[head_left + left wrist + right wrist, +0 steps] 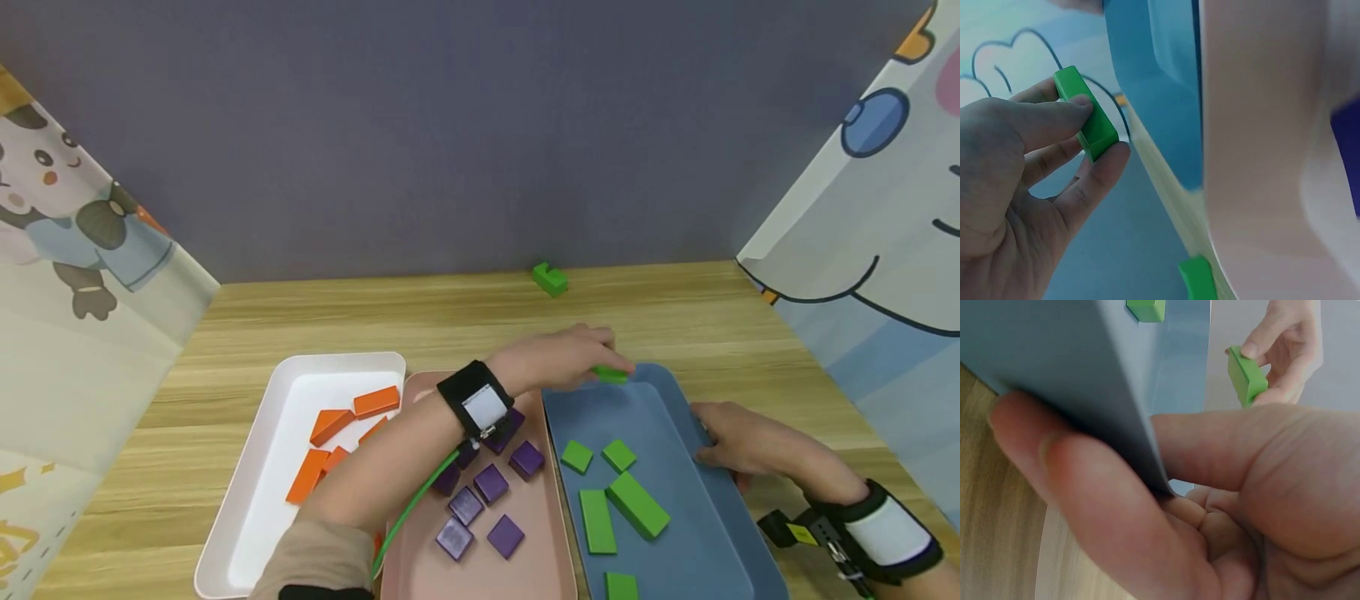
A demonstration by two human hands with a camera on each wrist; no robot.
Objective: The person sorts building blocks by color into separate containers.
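Observation:
My left hand (566,357) reaches across the pink tray and pinches a green rectangular block (1085,115) between thumb and fingertips. In the head view this block hangs above the far edge of the blue tray (693,500), partly hidden by the fingers. Around the blue tray's right rim my right hand (738,435) is curled, thumb inside and fingers beneath, as the right wrist view shows. Inside that tray lie several green blocks (637,505), some square and some long.
Near the back wall stands a notched green block (551,280). The pink tray (540,533) holds several purple cubes (506,536), and the white tray (247,517) several orange blocks (377,402). Printed side panels (862,217) flank the wooden table (300,317).

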